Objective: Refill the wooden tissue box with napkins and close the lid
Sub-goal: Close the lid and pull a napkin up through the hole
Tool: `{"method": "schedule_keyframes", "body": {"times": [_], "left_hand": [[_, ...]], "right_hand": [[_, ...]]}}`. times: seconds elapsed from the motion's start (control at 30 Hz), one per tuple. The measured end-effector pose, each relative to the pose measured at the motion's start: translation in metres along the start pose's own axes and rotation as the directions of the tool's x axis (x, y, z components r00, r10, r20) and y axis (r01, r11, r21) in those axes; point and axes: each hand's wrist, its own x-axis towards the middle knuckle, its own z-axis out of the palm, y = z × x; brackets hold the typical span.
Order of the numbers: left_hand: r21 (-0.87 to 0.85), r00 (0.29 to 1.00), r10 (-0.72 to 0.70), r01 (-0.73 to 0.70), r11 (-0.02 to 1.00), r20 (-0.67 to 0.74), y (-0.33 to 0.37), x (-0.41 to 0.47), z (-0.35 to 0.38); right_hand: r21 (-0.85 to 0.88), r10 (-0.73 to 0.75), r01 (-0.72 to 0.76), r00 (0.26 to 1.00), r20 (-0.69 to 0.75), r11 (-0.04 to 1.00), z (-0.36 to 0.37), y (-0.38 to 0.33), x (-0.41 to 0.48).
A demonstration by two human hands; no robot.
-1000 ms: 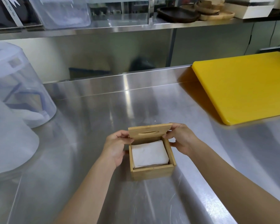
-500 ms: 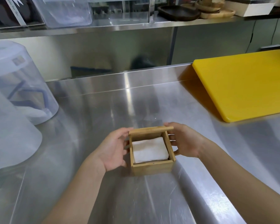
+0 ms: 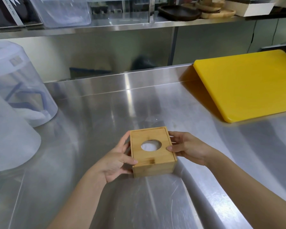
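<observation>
The wooden tissue box (image 3: 153, 167) sits on the steel counter, near its front middle. Its lid (image 3: 155, 136) lies flat on top, shut, and white napkins (image 3: 150, 145) show through the oval hole in it. My left hand (image 3: 116, 160) holds the box's left side, thumb at the front left corner, fingers along the wall. On the opposite wall, my right hand (image 3: 186, 147) grips with its thumb resting on the lid's right edge.
A yellow cutting board (image 3: 248, 83) lies at the right back. Two clear plastic containers (image 3: 18, 83) stand at the left, one nearer (image 3: 8, 139). A steel shelf (image 3: 122, 25) above the counter's back carries bins, wooden trays and dark dishes.
The lid stood upright at the box's back edge with the napkins exposed; now it lies flat over the box, shut. Both hands have shifted to the box's sides.
</observation>
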Motion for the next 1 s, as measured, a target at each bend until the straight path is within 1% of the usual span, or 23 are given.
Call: {"method": "schedule_keyframes", "body": {"times": [0.13, 0.2, 0.27, 0.3, 0.33, 0.37, 0.4, 0.43, 0.47, 0.5, 0.53, 0.57, 0.6, 0.63, 0.7, 0.77, 0.9, 1.0], "left_hand": [[0.03, 1.0, 0.02, -0.02, 0.999, -0.017, 0.0, -0.001, 0.0], [0.077, 0.996, 0.055, -0.049, 0.996, -0.071, 0.0, 0.0, 0.002], [0.189, 0.977, 0.134, -0.102, 0.977, -0.164, -0.001, 0.001, 0.007], [0.287, 0.953, 0.204, -0.136, 0.948, -0.223, -0.002, 0.002, 0.01], [0.434, 0.91, 0.309, -0.168, 0.885, -0.276, -0.003, 0.003, 0.012], [0.622, 0.851, 0.44, -0.185, 0.761, -0.285, -0.004, 0.003, 0.014], [0.788, 0.801, 0.554, -0.184, 0.587, -0.226, -0.006, 0.004, 0.016], [0.895, 0.774, 0.618, -0.169, 0.412, -0.138, -0.008, 0.004, 0.018], [0.952, 0.761, 0.646, -0.15, 0.268, -0.062, -0.009, 0.005, 0.02], [0.978, 0.76, 0.649, -0.124, 0.166, -0.014, -0.01, 0.008, 0.022], [0.991, 0.765, 0.644, -0.097, 0.093, 0.015, -0.011, 0.01, 0.025], [0.996, 0.771, 0.636, -0.078, 0.046, 0.031, -0.011, 0.013, 0.027], [0.998, 0.78, 0.624, -0.065, 0.008, 0.046, -0.012, 0.015, 0.029], [0.998, 0.795, 0.604, -0.052, -0.027, 0.058, -0.013, 0.018, 0.03], [0.997, 0.822, 0.565, -0.033, -0.07, 0.067, -0.016, 0.022, 0.03], [0.997, 0.835, 0.546, -0.022, -0.078, 0.061, -0.018, 0.024, 0.029], [0.996, 0.842, 0.536, -0.012, -0.093, 0.06, -0.018, 0.024, 0.029], [0.996, 0.841, 0.537, -0.023, -0.08, 0.063, -0.019, 0.024, 0.029]], "right_hand": [[-0.071, -0.004, 0.001, 0.998, -0.055, 0.997, 0.0, 0.001, -0.001], [-0.122, -0.002, -0.009, 0.996, -0.092, 0.992, 0.001, 0.0, -0.001], [-0.212, -0.007, -0.028, 0.987, -0.158, 0.977, 0.006, -0.001, -0.002], [-0.26, -0.027, -0.029, 0.977, -0.21, 0.965, 0.009, -0.002, -0.002], [-0.315, -0.065, -0.022, 0.963, -0.262, 0.949, 0.012, -0.002, -0.002], [-0.403, -0.122, -0.012, 0.944, -0.306, 0.915, 0.014, -0.002, -0.001], [-0.528, -0.196, -0.013, 0.921, -0.337, 0.849, 0.015, -0.001, 0.001], [-0.661, -0.285, -0.018, 0.893, -0.348, 0.75, 0.016, 0.001, 0.002], [-0.773, -0.4, -0.006, 0.853, -0.335, 0.634, 0.018, 0.003, 0.003], [-0.855, -0.514, 0.017, 0.806, -0.295, 0.518, 0.02, 0.003, 0.003], [-0.906, -0.587, 0.04, 0.774, -0.238, 0.421, 0.022, 0.003, 0.003], [-0.935, -0.628, 0.073, 0.758, -0.174, 0.348, 0.024, 0.002, 0.003], [-0.951, -0.642, 0.111, 0.759, -0.106, 0.29, 0.026, 0.001, 0.002], [-0.962, -0.633, 0.146, 0.773, -0.034, 0.23, 0.028, 0.001, 0.002], [-0.974, -0.558, 0.186, 0.826, 0.084, 0.128, 0.03, 0.0, 0.003], [-0.979, -0.471, 0.187, 0.873, 0.126, 0.085, 0.033, 0.0, 0.006], [-0.991, -0.416, 0.133, 0.901, 0.122, -0.003, 0.04, -0.001, 0.011], [-0.998, -0.299, 0.043, 0.953, 0.054, -0.041, 0.048, -0.009, 0.013]]}}
